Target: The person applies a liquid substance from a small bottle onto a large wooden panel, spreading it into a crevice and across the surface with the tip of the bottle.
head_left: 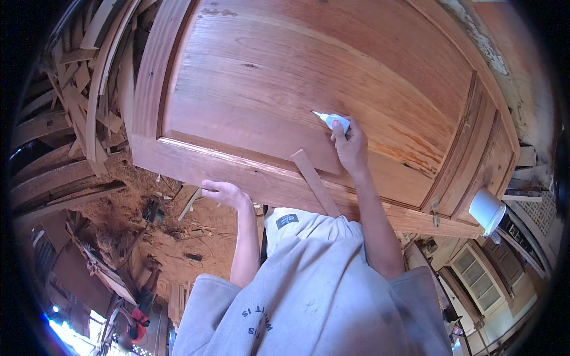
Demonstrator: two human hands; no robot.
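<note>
A large brown wooden door panel [255,77] with raised frame members lies before me. Above its lower middle, my right hand [351,147] grips a small white squeeze bottle [337,123] with a thin pointed nozzle. The nozzle tip points left, close to a small dark spot on the wood; whether it touches, I cannot tell. My left hand [224,193] is at the near edge of the panel, fingers loosely stretched to the left, holding nothing visible. Between my hands a thin flat wood strip [314,180] lies slantwise across the near rail, its lower end against my clothing.
A white bucket [487,210] is at the panel's right corner. Scrap wood [89,101] is heaped at the left, and sawdust [178,237] covers the floor below. At the lower left is another person in red [138,323]. A glazed cabinet door [477,277] stands lower right.
</note>
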